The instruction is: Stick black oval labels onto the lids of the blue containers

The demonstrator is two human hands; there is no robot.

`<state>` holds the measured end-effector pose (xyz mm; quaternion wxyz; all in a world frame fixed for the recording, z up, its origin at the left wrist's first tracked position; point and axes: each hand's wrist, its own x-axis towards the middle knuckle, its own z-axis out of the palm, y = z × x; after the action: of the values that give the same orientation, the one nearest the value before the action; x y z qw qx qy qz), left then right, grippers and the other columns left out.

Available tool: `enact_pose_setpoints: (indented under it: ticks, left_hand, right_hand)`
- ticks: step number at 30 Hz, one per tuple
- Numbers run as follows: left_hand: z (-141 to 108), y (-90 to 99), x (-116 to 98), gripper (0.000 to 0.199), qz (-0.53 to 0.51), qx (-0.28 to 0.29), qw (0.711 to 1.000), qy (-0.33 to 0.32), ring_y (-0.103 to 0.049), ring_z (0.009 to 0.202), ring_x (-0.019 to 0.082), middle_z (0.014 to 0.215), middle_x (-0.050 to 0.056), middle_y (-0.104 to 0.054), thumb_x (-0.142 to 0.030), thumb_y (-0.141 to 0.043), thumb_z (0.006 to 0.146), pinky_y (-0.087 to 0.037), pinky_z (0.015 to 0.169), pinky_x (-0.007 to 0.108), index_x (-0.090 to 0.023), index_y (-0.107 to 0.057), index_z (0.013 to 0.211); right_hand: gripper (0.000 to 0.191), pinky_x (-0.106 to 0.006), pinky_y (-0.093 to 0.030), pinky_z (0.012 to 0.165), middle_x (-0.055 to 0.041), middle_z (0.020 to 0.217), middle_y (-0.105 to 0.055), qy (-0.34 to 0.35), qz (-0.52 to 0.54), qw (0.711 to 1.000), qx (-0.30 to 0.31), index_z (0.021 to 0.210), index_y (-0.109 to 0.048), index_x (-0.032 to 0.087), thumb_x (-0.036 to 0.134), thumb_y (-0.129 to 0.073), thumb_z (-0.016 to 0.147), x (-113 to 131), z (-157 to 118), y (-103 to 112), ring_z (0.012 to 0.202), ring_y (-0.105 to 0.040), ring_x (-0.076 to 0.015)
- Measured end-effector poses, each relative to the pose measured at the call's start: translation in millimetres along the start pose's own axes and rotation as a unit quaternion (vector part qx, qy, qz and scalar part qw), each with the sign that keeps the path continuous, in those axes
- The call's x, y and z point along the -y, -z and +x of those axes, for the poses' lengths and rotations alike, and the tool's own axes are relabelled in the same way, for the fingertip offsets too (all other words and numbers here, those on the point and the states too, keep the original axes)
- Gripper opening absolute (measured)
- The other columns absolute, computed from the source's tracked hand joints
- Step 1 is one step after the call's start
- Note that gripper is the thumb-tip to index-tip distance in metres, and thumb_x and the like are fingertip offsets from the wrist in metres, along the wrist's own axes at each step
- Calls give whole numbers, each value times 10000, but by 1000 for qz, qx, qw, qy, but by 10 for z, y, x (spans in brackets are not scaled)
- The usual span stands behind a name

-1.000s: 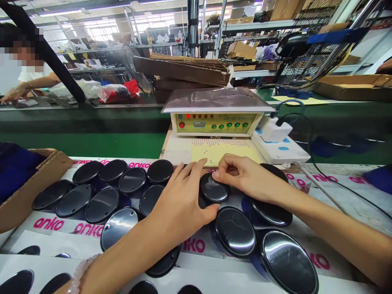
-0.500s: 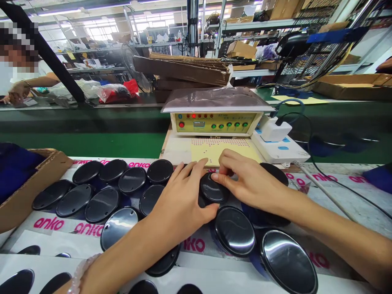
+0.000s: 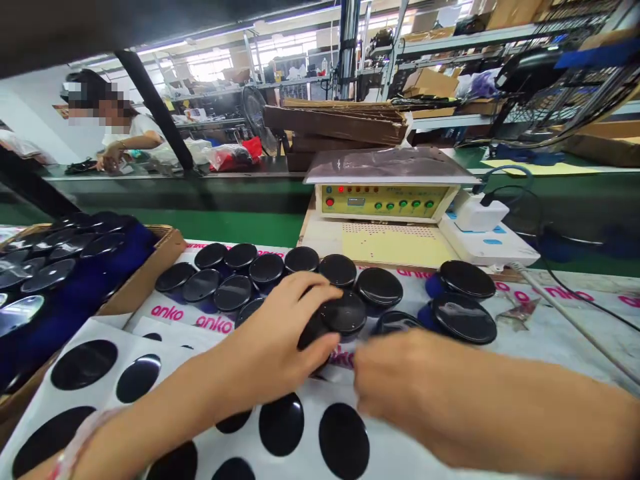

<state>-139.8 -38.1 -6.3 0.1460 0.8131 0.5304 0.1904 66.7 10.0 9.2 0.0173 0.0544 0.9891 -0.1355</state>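
My left hand (image 3: 285, 330) is curved around a round piece with a glossy black top (image 3: 345, 312), fingers at its far left edge and thumb on the near side. Its lower part is hidden by the hand. Just to the right, my right hand (image 3: 405, 383) is smeared by motion, knuckles forward and fingers hidden, above white sheets bearing black discs (image 3: 344, 440). Behind that hand, another black-topped piece (image 3: 397, 321) is partly covered. Similar pieces stand in rows at the left, such as one black-topped piece (image 3: 234, 293); some show blue sides.
A cardboard box (image 3: 145, 267) full of blue-sided pieces stands at left. Beyond the rows sit a control box (image 3: 383, 200) with buttons and a white power strip (image 3: 493, 243) with cables. Across the green line, a person (image 3: 133, 137) works at the far left.
My right hand has left the black-topped piece and moved down toward me, blurred. My left hand stays around a piece. The view has swung left, showing the full box.
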Motion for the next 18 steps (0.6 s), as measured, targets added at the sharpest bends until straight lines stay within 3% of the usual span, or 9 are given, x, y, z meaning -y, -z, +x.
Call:
enact_pose_setpoints:
  ticks: [3,6,8,10,13,18]
  left_hand:
    - [-301,-80,99,570,89,-21,996,-9,-269,1331,263,1409,99,-345,-415,-548,844,-294,1096,481,-214,-341,1336]
    - [-414,-249,202,682,141,-87,986,-33,-358,1276,294,1349,148,-432,-520,-619,760,-360,1045,478,-135,-407,1282]
    - [-429,-352,240,601,184,-144,970,-64,-451,1204,277,1266,142,-527,-487,-619,770,-389,1015,439,-111,-481,1218]
    - [-440,-422,245,530,247,-195,942,-114,-504,1156,257,1207,113,-591,-434,-607,800,-342,1044,420,-110,-511,1208]
    - [-471,-465,217,447,315,-237,904,-164,-531,1130,220,1159,54,-637,-356,-606,827,-196,1122,399,-146,-530,1214]
    - [-502,-470,200,550,307,-242,914,-107,-511,1152,249,1190,104,-614,-446,-573,828,-160,1120,408,-83,-506,1236]
  right_hand:
    - [208,-263,-459,645,-7,903,-596,97,-4,993,68,870,-572,168,72,-675,717,226,103,-224,766,-566,-156]
    - [352,-274,-481,615,-34,1015,-590,89,-7,994,68,989,-576,155,130,-745,680,294,194,-383,830,-581,-183]
    - [431,-269,-490,606,-29,1017,-589,76,-12,994,81,999,-583,164,159,-800,627,301,226,-412,838,-586,-191]
    - [461,-253,-497,638,-16,1002,-587,72,-12,994,80,1012,-579,182,172,-817,617,300,233,-405,863,-585,-186]
    - [403,-247,-498,661,-13,1025,-574,76,-20,995,55,1023,-554,197,215,-778,689,296,217,-376,892,-573,-173]
    - [234,-255,-494,679,-24,997,-572,85,-37,993,72,956,-558,187,198,-700,771,298,104,-262,847,-563,-171]
